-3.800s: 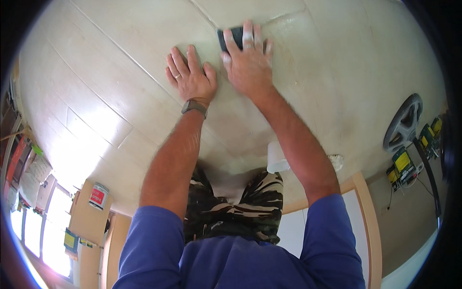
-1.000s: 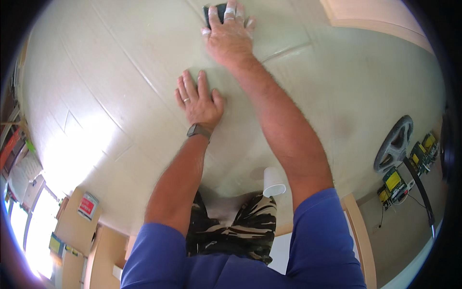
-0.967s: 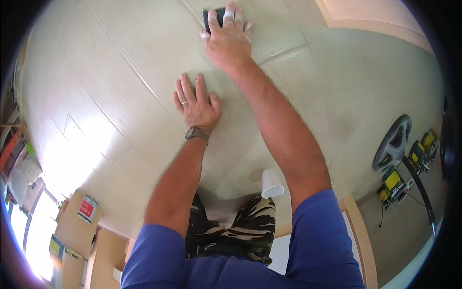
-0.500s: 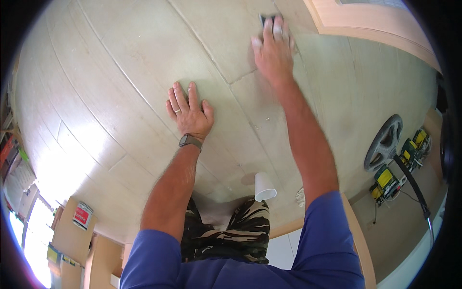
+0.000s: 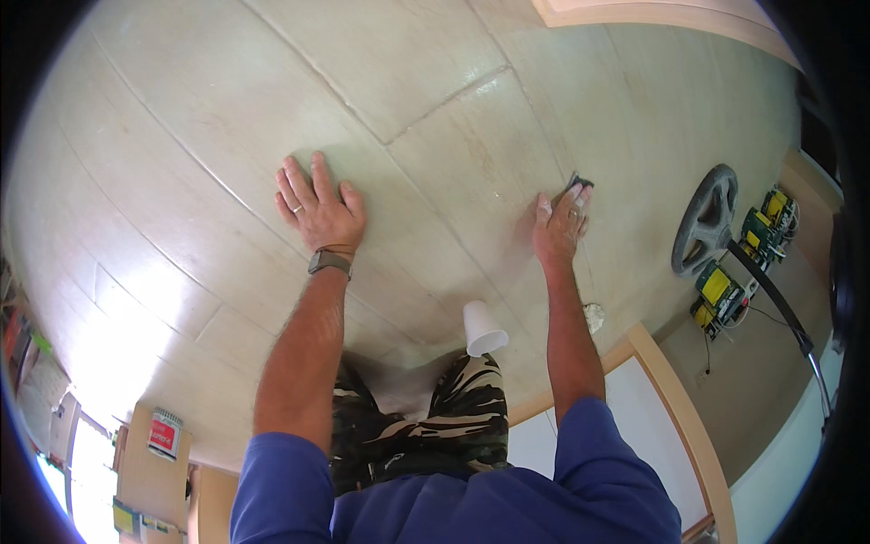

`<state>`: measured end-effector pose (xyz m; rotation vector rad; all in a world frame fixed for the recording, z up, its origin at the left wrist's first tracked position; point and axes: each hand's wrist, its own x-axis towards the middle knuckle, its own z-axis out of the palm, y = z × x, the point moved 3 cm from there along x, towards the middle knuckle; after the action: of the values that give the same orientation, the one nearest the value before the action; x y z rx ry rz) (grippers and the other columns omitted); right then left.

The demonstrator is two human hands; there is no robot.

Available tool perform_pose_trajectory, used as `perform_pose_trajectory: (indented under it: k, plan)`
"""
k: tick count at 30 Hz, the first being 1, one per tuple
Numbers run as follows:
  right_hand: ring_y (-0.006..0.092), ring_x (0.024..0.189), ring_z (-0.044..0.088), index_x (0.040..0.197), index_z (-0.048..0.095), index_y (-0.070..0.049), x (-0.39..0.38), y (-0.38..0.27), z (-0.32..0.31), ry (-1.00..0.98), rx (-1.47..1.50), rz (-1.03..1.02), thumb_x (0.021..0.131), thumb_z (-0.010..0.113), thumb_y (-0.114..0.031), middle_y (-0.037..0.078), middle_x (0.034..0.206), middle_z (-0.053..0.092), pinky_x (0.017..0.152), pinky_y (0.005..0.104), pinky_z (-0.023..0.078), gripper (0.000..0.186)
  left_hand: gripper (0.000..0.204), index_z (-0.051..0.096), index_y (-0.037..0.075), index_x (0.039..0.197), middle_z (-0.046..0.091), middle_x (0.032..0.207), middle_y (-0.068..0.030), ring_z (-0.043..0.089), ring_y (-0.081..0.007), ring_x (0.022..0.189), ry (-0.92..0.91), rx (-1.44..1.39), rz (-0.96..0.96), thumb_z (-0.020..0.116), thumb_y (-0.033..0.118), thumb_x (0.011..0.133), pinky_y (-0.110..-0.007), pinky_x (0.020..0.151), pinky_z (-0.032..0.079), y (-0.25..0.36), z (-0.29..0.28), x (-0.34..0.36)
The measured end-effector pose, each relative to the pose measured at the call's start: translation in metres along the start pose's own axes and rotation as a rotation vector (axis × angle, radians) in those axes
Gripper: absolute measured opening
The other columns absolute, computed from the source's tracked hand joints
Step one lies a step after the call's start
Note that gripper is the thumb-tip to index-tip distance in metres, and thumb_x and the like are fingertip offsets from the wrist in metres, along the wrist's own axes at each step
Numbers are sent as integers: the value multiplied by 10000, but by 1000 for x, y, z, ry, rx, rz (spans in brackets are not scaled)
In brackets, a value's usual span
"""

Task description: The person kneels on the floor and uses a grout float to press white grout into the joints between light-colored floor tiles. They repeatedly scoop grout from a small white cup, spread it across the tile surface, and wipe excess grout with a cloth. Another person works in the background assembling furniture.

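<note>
Swinging rightward since earlier, the right hand (image 5: 559,227) is pressing curled fingers on a dark pad (image 5: 578,186), rubbing the tile floor (image 5: 435,82); left hand (image 5: 317,207) is bracing, fingers spread.

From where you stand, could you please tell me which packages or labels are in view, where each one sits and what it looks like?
Cardboard box: lower left, brown, rectangular.
Label: on that box, small, red and white.
Yellow stickers: lower on the same box, small.
Yellow-labelled units: right edge beside the dark round wheel, green and yellow blocks.
No screens visible.
</note>
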<state>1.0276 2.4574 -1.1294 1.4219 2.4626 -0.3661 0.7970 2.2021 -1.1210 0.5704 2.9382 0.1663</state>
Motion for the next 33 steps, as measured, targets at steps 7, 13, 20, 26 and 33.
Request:
perform_pose_trajectory:
  k: [7,13,20,26,33]
  plan:
    - [377,1356,217,1403,273,-8,118,-78,-31,184,-15,-251,899,463,-425,233,1474,193,1055,584,183,680,578,347,129,1387,173,1486,-175,134,-349,1379,26,-32,34,463,308,850,-528,1089,98,4,2,1]
    - [371,1305,308,1359,366,-98,65,-33,-30,88,-115,-512,913,452,-397,167,1452,282,1018,582,245,544,578,333,131,1393,144,1493,-171,101,-347,1385,2,7,-2,451,314,857,-528,1091,83,-1,4,-1]
    - [357,1298,318,1347,403,-149,96,-87,-44,102,-71,-622,910,462,-405,159,1439,299,1004,593,253,510,584,320,136,1397,149,1495,-157,107,-344,1384,24,-5,21,448,329,861,-531,1090,81,0,7,-3]
    - [366,1281,342,1327,440,-183,83,-62,-39,98,-98,-545,904,470,-412,185,1424,314,1000,595,257,482,580,329,134,1393,158,1489,-169,115,-345,1382,25,30,8,446,336,862,-531,1091,83,-2,8,0]
    - [381,1314,286,1328,442,-196,106,-91,-46,86,-81,-564,899,473,-426,199,1426,302,1001,598,252,487,581,332,137,1392,150,1494,-166,106,-344,1385,6,12,3,448,337,859,-519,1096,80,-1,8,0]
